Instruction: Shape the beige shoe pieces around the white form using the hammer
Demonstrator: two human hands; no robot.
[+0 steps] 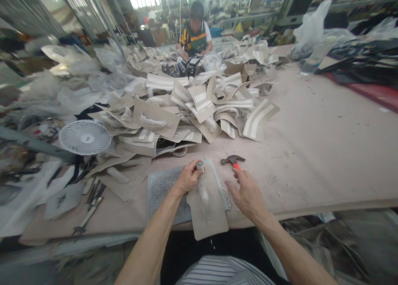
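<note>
My left hand [188,177] pinches a short metal cylinder [200,165], which stands upright at the far end of a beige panel [214,218]. A plastic-wrapped handle [204,196] runs along the middle of this panel. Under it lies a grey, worn board [161,189] with a dark speckled surface. To the right, my right hand [247,194] has its fingers curled over the orange-red handle of a claw hammer [234,159], the thumb held apart. The hammer's dark head is low over the table, and most of its handle is hidden by my hand.
Beige panels with handles [158,117] are heaped beyond the board. A white round fan grille [85,137] and several knives or blades [90,212] are at left. Across the table [311,152], a person [195,32] works. Dark sheets [367,61] lie at right.
</note>
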